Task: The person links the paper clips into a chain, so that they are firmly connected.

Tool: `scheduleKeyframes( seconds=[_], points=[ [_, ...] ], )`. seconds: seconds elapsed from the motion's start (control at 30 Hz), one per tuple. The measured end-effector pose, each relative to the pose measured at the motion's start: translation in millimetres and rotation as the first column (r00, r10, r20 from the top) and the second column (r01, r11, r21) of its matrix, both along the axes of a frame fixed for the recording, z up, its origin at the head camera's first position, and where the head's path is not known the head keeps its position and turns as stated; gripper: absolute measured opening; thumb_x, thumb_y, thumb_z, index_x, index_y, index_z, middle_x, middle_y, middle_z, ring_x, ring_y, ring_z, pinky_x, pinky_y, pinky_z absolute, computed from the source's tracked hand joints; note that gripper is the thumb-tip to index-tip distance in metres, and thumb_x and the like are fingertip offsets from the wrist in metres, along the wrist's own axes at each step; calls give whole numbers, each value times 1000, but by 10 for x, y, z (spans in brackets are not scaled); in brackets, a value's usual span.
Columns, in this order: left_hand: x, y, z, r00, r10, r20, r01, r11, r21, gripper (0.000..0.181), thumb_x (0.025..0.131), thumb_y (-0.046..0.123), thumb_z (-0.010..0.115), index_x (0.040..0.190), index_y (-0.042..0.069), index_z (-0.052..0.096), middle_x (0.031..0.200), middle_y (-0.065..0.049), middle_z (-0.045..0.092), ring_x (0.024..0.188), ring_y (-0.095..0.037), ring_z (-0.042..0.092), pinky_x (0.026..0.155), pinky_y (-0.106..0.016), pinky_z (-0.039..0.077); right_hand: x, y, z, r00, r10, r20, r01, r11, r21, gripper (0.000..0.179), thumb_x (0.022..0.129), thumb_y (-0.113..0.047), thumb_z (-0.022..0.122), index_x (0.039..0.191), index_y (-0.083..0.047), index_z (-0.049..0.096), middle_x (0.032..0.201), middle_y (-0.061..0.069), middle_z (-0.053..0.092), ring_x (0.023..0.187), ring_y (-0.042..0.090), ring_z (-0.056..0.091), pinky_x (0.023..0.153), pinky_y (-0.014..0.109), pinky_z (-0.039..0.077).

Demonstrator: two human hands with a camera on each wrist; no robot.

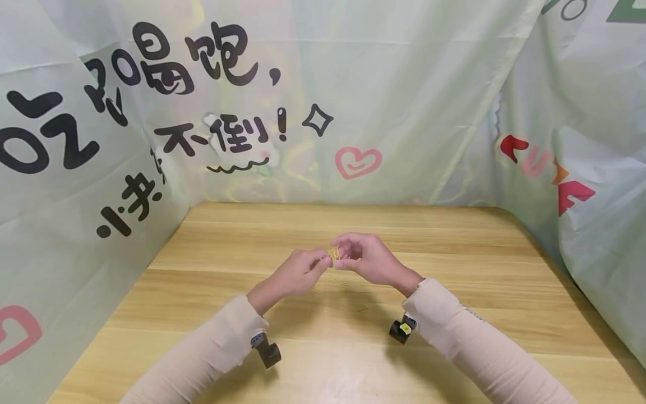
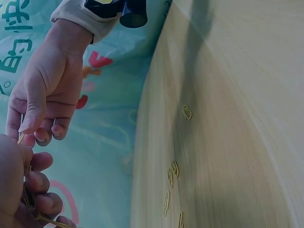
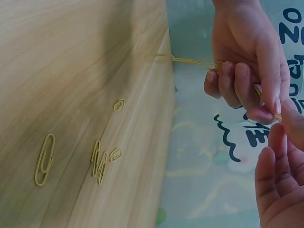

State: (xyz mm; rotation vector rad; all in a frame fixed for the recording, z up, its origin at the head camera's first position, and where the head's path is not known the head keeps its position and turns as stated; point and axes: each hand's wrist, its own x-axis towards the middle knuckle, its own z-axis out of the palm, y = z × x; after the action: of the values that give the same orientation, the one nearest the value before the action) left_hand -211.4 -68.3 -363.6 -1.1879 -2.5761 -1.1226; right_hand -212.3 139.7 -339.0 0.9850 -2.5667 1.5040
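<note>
Both hands meet above the table. My left hand (image 1: 298,272) holds a chain of linked yellow paper clips (image 3: 187,60), its fingers curled over part of it; the tail sticks out past the little finger. Thumb and fingertips of my right hand (image 1: 372,261) pinch a yellow paper clip (image 1: 336,254) at the left fingertips. Fingers partly hide where this clip meets the chain, so I cannot tell whether they are linked. Several loose paper clips (image 3: 45,160) lie on the table below the hands.
The wooden table (image 1: 454,247) is enclosed by pale printed curtains (image 1: 404,112) at the back and both sides. A small black camera is strapped to each wrist, the left camera (image 1: 267,352) and the right camera (image 1: 400,331).
</note>
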Motion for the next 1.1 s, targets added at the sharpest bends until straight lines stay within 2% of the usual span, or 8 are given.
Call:
scheduleKeyframes(
  seconds=[0.27, 0.4, 0.5, 0.67, 0.87, 0.97, 1.03, 1.1],
  points=[
    [-2, 3, -15, 993, -4, -120, -3, 998, -58, 25, 100, 11, 46, 75, 9, 51, 55, 10, 34, 47, -1, 27, 44, -16, 26, 7, -2, 19, 1000, 13, 1, -13, 1000, 14, 34, 83, -1, 75, 114, 4, 64, 82, 3, 63, 71, 15, 61, 65, 26, 52],
    [1, 0, -16, 971, 36, -235, -66, 990, -123, 27, 99, 11, 48, 72, 14, 47, 55, 11, 34, 47, -1, 27, 44, -15, 27, -3, 0, 15, 1000, 20, 9, -20, 1000, 17, 34, 83, 0, 74, 114, 5, 64, 82, 4, 64, 71, 15, 62, 66, 26, 53],
    [6, -5, -17, 930, 52, -363, -119, 979, -163, 26, 97, 9, 49, 71, 15, 46, 55, 11, 32, 47, -1, 25, 43, -14, 24, -1, -3, 17, 1000, 15, 20, -15, 1000, 24, 33, 82, 0, 75, 113, 6, 64, 82, 4, 64, 71, 14, 62, 66, 26, 54],
    [8, -17, -23, 831, 53, -553, -188, 963, -191, 25, 93, 4, 51, 71, 14, 43, 56, 10, 28, 47, -2, 21, 42, -14, 19, 10, -11, 24, 1000, 0, 21, -1, 998, 56, 34, 81, 0, 76, 113, 6, 65, 81, 3, 64, 71, 14, 62, 66, 26, 54],
    [-13, -35, -49, 727, 32, -686, -235, 950, -206, 26, 88, 0, 53, 69, 14, 41, 56, 10, 24, 47, -2, 17, 42, -14, 14, 22, -20, 45, 999, -12, 40, 7, 992, 122, 35, 82, -1, 75, 114, 7, 65, 77, 0, 64, 67, 11, 61, 63, 26, 53],
    [-21, -41, -58, 696, 20, -718, -232, 952, -199, 25, 87, 0, 54, 70, 13, 41, 56, 10, 23, 47, -2, 17, 43, -14, 14, 26, -17, 60, 999, -11, 36, 5, 989, 148, 35, 83, -2, 75, 115, 7, 65, 76, -1, 63, 67, 11, 61, 63, 26, 52],
    [-25, -43, -60, 688, 19, -726, -227, 955, -191, 25, 86, 0, 55, 70, 13, 42, 56, 9, 24, 47, -2, 17, 43, -15, 14, 28, -13, 74, 999, -11, 32, 6, 987, 159, 34, 83, -4, 75, 115, 6, 65, 77, -1, 64, 67, 10, 61, 63, 26, 52],
    [-28, -41, -59, 688, 19, -726, -223, 957, -187, 25, 86, -1, 54, 70, 13, 42, 56, 9, 24, 47, -2, 17, 43, -15, 14, 29, -4, 87, 1000, -12, 28, 7, 986, 165, 34, 83, -4, 76, 114, 5, 66, 77, -2, 64, 67, 10, 61, 62, 26, 52]
  ],
)
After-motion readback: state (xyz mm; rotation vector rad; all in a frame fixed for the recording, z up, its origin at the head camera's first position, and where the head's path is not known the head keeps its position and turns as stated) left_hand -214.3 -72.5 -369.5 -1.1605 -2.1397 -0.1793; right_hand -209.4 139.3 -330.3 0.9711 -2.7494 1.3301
